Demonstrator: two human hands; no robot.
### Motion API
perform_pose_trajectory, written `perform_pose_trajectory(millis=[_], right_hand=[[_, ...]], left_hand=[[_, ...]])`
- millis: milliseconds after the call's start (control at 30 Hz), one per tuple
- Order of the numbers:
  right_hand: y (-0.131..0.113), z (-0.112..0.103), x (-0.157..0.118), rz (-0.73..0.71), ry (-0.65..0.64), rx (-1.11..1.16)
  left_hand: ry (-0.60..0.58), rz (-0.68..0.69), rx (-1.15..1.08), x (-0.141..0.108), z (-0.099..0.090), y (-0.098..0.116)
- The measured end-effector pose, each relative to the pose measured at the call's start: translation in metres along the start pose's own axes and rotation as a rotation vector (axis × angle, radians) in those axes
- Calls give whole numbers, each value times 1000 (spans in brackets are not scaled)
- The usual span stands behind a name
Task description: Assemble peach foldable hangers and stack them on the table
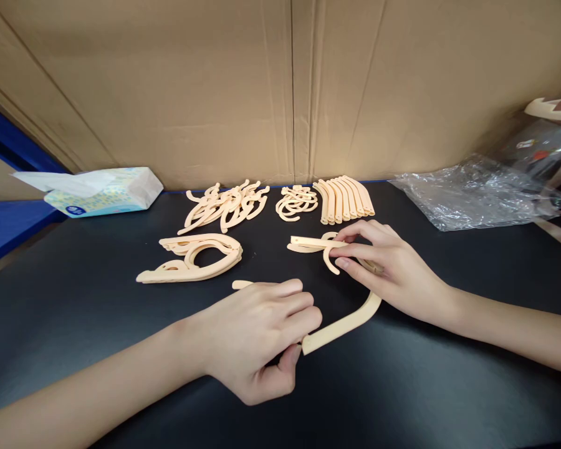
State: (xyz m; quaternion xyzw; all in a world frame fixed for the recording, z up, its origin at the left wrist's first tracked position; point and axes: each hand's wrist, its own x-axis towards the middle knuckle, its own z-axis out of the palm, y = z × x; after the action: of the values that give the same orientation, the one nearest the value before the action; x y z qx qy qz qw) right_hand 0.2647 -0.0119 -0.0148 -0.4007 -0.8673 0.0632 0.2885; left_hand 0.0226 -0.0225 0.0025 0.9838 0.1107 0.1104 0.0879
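Note:
My left hand [262, 337] is closed at the front middle, fingers curled. A short beige end piece [242, 285] sticks out beyond its knuckles. By its thumb and fingertips lies one end of a curved beige hanger arm [343, 327], whose other end passes under my right hand [393, 262]. The right fingers pinch a partly assembled folding hanger [313, 243], with a curved hook [330, 260] hanging from it; the palm hides the rest. Folded beige hangers [215, 268] lie left of the hands.
Along the back lie a pile of hanger arms with bent ends [229, 206], a heap of hooks [297, 201] and a row of curved arms [346, 198]. A tissue pack [107, 192] stands left, clear plastic bags [477, 190] right. Cardboard [191, 93] walls the rear.

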Motion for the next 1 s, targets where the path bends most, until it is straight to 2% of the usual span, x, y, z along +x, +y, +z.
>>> perform_pose_trajectory(millis=[400,767,1000], right_hand=[[3,4,0,159,45,-26],[8,4,1,222,17,64],[6,3,1,235,1,49]], left_hand=[[83,36,-12,-4,-2,-7],[143,-108,144,-5,2,-7],[154,-118,28,-5,1,-5]])
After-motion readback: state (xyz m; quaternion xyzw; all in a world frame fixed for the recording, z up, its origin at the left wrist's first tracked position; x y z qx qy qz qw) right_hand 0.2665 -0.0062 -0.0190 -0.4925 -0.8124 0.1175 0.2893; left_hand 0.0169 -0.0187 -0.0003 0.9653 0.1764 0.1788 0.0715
